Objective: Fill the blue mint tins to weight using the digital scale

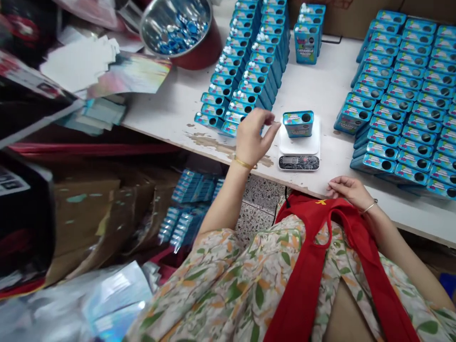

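Observation:
A small blue tin [298, 127] with a round dark hole in its top stands on the white digital kitchen scale [299, 147]. Just left of that tin is my left hand [253, 137], its thumb and forefinger drawn close together; whatever is between the tips is too small to make out. My right hand [351, 191] rests at the table's front edge, right of the scale, with curled fingers that hide anything inside. Beyond my left hand run two rows of similar tins [254, 88], many with small white balls [239, 94] beside their holes.
Many more blue tins [408, 99] stand in rows at the right. A few tins [306, 45] stand at the back. A metal bowl [178, 28] of blue caps sits at the upper left, near stacked paper sheets [80, 61]. Cardboard boxes [85, 204] are below left.

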{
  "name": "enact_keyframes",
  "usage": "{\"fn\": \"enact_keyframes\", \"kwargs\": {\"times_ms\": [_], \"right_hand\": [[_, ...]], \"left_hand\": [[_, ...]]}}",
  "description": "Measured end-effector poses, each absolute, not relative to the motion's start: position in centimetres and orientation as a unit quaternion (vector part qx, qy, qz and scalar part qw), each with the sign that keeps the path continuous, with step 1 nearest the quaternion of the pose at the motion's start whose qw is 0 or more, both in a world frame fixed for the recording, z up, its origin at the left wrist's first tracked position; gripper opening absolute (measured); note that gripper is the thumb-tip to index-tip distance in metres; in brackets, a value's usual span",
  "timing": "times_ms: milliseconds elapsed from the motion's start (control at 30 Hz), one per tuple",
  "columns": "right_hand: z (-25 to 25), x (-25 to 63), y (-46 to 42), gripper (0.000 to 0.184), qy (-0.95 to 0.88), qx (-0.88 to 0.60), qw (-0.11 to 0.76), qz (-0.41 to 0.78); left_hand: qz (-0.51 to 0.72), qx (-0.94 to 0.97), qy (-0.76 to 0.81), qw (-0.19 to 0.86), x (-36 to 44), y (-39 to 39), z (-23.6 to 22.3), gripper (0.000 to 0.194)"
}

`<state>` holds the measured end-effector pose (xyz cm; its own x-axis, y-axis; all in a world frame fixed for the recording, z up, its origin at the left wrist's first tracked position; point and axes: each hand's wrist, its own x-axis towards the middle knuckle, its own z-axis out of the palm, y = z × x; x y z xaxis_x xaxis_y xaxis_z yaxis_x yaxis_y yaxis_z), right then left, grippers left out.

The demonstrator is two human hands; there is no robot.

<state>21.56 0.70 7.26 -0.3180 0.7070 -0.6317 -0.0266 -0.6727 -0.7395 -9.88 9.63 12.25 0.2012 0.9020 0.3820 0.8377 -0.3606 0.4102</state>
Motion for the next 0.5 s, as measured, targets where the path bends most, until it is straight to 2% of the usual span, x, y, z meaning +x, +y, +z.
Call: {"fn": "enact_keyframes", "kwargs": {"times_ms": [133,267,400,500], "right_hand": [[9.6,21.1,2.3,0.048,-0.471,-0.545,0.211,0.661],[13.2,18.6,6.6,0.034,-0.627,-0.524,0.250,0.519],[15.2,14.9,12.0,0.024,-0.714,-0.482,0.320,0.394],[15.0,12.8,14.9,0.020,-0.732,-0.468,0.338,0.362]], "left_hand": [[0.337,0.709,0.612,0.098,-11.7,5.9,5.2,0.021],[0.336,0.666,0.659,0.100,-11.5,4.1,-0.5,0.018],[0.316,0.643,0.694,0.072,-10.9,3.8,-2.2,0.016],[0.326,0.640,0.692,0.075,-10.9,3.8,-2.0,0.015]]}}
